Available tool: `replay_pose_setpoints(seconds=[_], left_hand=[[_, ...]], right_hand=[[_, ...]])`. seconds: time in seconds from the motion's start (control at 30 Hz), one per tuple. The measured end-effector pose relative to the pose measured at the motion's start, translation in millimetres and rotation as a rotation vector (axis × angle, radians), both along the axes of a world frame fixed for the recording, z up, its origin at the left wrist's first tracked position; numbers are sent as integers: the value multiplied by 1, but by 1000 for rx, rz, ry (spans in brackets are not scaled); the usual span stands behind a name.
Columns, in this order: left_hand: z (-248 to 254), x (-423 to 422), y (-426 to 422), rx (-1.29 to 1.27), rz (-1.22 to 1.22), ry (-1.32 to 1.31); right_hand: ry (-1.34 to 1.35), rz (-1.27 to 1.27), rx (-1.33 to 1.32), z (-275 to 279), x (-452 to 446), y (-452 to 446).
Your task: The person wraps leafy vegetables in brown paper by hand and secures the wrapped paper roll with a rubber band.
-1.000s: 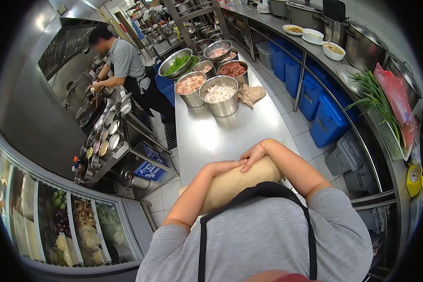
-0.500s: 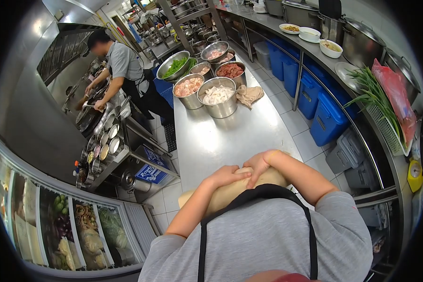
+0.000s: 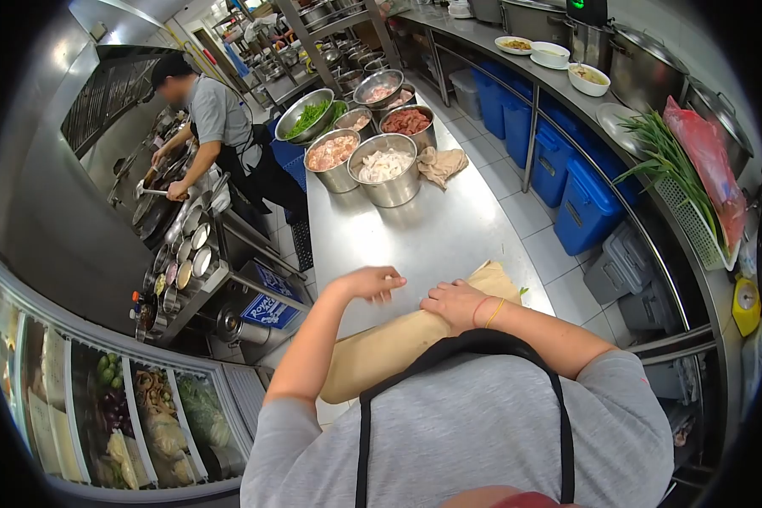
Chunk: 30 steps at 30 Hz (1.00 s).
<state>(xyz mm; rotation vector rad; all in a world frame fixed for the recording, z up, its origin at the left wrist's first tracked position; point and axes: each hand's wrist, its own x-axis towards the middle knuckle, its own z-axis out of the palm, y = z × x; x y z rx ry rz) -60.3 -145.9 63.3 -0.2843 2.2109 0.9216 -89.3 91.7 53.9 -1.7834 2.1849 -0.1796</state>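
A long roll wrapped in tan paper [image 3: 372, 357] lies across the near end of the steel table [image 3: 356, 254], close against my apron. My right hand [image 3: 461, 305] presses on top of the roll near its right part, its fingers bent over the paper. Raised above the table, off the roll, my left hand [image 3: 376, 284] has its fingers partly curled and apart, with nothing clearly seen in it. The roll's right end flares in loose paper, and a bit of green shows beside it.
Steel pots of pale pieces [image 3: 384, 166] and red meat [image 3: 408, 123], a bowl of greens [image 3: 310, 116] and a tan cloth [image 3: 441, 166] stand farther up the table. A co-worker [image 3: 220, 118] is at the stove, left. Blue bins [image 3: 588, 203] sit under the right counter.
My left hand has lifted off the roll and moved up and left. My right hand has flattened onto the roll, whose loose right end now shows. The co-worker's arms have shifted at the stove.
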Motion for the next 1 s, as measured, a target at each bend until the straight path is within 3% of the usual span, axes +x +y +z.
replay_pose_setpoints(seconds=[0.03,0.17,0.23,0.27,0.33,0.37,0.43,0.6,0.67,0.73,0.77,0.83,0.87,0.93,1.0], left_hand=[[-12,-8,-2,-2,1,0],[-83,-39,20,-83,-296,507],[-102,-24,50,-25,-318,693],[-105,-20,56,-25,-326,698],[-109,-9,61,405,-138,476],[-113,-5,64,404,-132,476],[-116,-1,65,874,151,348],[-109,7,72,749,192,544],[-106,10,74,652,215,575],[-101,7,78,708,159,670],[-97,7,79,709,155,669],[-87,10,82,707,312,578],[-85,12,84,703,315,577],[-86,15,87,782,429,705],[-87,15,78,781,369,732]], right_hand=[[12,-5,-6,-4,1,1],[34,-48,-96,-6,8,10],[63,-62,-143,-22,9,11],[90,-66,-188,-28,7,11],[78,-68,-227,-35,4,12],[62,-58,-262,-37,5,12],[47,-42,-244,-27,3,9],[-71,85,-151,-7,-28,-3],[-933,-40,-77,21,-52,-12],[-925,-347,-407,25,-58,-33],[-924,-350,-409,14,-60,-48],[-854,-683,-767,-21,-67,-82],[-859,-681,-767,-37,-69,-90],[-555,-887,-585,-50,-67,-103],[-503,-949,-613,-53,-74,-105]])
